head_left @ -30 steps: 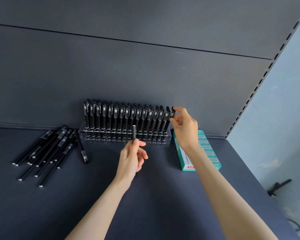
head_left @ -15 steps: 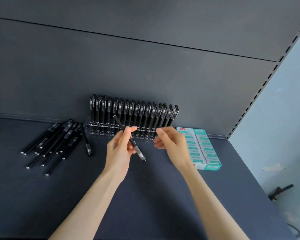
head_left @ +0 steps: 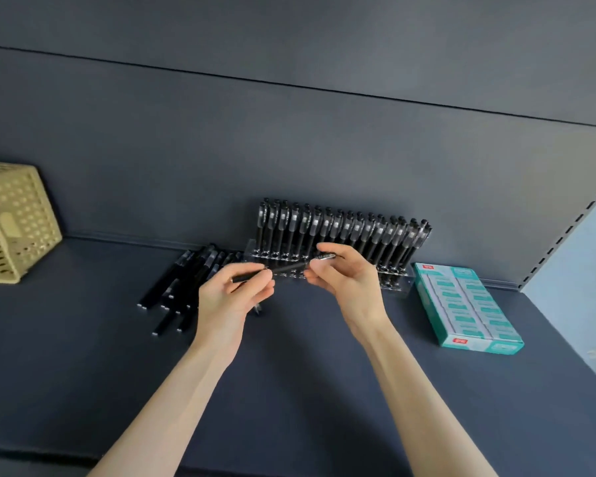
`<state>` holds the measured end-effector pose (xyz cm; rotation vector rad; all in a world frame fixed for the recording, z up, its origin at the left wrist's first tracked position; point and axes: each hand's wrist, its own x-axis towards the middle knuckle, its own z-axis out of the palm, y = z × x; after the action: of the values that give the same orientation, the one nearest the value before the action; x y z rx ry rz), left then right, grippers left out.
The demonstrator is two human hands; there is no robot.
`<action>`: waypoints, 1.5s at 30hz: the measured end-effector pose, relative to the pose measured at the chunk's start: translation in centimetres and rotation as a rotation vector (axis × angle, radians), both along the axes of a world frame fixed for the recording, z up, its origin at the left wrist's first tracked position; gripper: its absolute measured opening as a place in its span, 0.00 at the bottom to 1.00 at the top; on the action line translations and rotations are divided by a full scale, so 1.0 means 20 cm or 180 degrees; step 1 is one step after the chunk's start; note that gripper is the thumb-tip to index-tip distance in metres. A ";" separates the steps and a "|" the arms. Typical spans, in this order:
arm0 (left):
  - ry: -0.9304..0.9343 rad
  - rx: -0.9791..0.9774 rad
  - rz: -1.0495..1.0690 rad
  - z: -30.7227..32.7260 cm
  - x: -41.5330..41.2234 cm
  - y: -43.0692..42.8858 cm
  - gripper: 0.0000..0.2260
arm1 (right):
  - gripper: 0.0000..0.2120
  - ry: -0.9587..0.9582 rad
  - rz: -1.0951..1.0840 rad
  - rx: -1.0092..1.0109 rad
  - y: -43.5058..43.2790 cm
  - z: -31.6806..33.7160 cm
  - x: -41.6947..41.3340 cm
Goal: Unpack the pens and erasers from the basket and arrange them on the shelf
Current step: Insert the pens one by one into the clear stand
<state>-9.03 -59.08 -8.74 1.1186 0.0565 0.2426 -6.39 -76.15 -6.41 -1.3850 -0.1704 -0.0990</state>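
Nearest the camera, two bare forearms reach over the front edge of the dark shelf (head_left: 289, 401). Above its middle, the left hand (head_left: 231, 301) and the right hand (head_left: 351, 284) share one black pen (head_left: 289, 267), held roughly level in the air. The left fingers (head_left: 260, 290) and thumb pinch its left end, and the right fingers (head_left: 329, 250) and thumb pinch the greyer right end.

Just behind the left hand, loose pens (head_left: 179, 284) lie in a heap on the shelf. Behind both hands a clear holder (head_left: 393, 280) stands against the back panel (head_left: 289, 149), packed with upright pens.

The step looks like readying one pen for the holder. The next move would call for tipping it upright and lowering it into a free hole. The hands hide part of the front row, so which holes are free cannot be told.

A box of erasers (head_left: 468, 304) lies flat to the right, near the slotted upright (head_left: 565, 235), which narrows that side. The basket (head_left: 18, 222) sits far left, well apart from the pens. Bare shelf between the basket and the heap, and in front of the hands, gives room to work. The close-set pens in the holder could be knocked.
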 end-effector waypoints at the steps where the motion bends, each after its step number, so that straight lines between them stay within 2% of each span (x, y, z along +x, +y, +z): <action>1: 0.0003 0.0323 0.0008 -0.01 0.01 0.05 0.06 | 0.10 0.0028 -0.0083 0.0128 0.05 0.00 0.01; 4: -0.0050 0.1046 -0.0011 -0.03 0.05 0.16 0.07 | 0.11 0.0035 -0.0423 0.0319 0.21 0.02 0.03; 11: -0.0365 0.1905 -0.0470 -0.04 0.18 0.29 0.09 | 0.12 -0.0320 -0.1210 -0.0390 0.37 0.06 0.08; 13: -0.0372 0.2198 -0.0540 -0.05 0.25 0.34 0.13 | 0.15 -0.0533 -0.1508 -0.0749 0.38 0.08 0.10; 16: -0.0375 0.2659 -0.0417 -0.07 0.39 0.40 0.19 | 0.19 -0.0875 -0.1816 -0.0951 0.38 0.12 0.15; 19: -0.0297 0.3182 -0.0727 -0.08 0.52 0.41 0.31 | 0.19 -0.1110 -0.1936 -0.1005 0.40 0.14 0.19; 22: -0.0315 0.3528 -0.1036 -0.09 0.61 0.40 0.35 | 0.19 -0.1272 -0.1944 -0.1090 0.42 0.14 0.23; 29: -0.0454 0.3236 -0.1077 -0.10 0.65 0.41 0.24 | 0.18 -0.1384 -0.1737 -0.1442 0.44 0.07 0.29; 33: -0.0445 0.3146 -0.1016 -0.10 0.64 0.41 0.24 | 0.14 -0.1391 -0.1553 -0.1796 0.45 0.01 0.32; 45: -0.0366 0.3188 -0.1005 -0.10 0.63 0.40 0.25 | 0.12 -0.1332 -0.1513 -0.2392 0.45 0.05 0.34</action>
<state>3.59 -51.09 -10.77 2.0785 -0.3824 0.0348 0.42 -67.24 -5.43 -2.1238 -0.2354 -0.7888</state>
